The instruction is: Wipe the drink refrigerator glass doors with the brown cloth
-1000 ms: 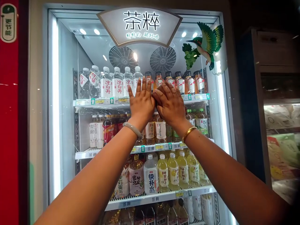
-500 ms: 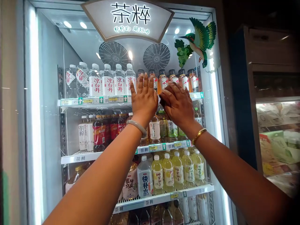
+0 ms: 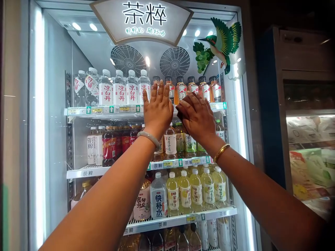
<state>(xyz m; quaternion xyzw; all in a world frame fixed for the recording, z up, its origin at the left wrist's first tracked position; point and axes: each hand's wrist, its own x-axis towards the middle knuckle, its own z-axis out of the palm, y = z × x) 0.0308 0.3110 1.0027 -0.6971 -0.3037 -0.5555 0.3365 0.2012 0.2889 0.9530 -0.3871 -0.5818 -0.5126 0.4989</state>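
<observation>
My left hand (image 3: pixel 157 111) flat, open, empty on the cooler door (image 3: pixel 52 139); right hand (image 3: pixel 196 116) (open, maybe over something) should press evenly.

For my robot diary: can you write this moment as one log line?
left hand flat on fridge glass door | right hand flat beside it | bottles behind glass

left hand (image 3: pixel 157 111): I see it flat, fingers up, against the fridge door (image 3: pixel 56 139)
right hand (image 3: pixel 197 116): flat too, fingers angled left, touching left hand
behind glass: water bottles (image 3: pixel 120 89) top shelf, yellow drinks (image 3: pixel 196 188) lower
sign (image 3: pixel 142 19): above
</observation>
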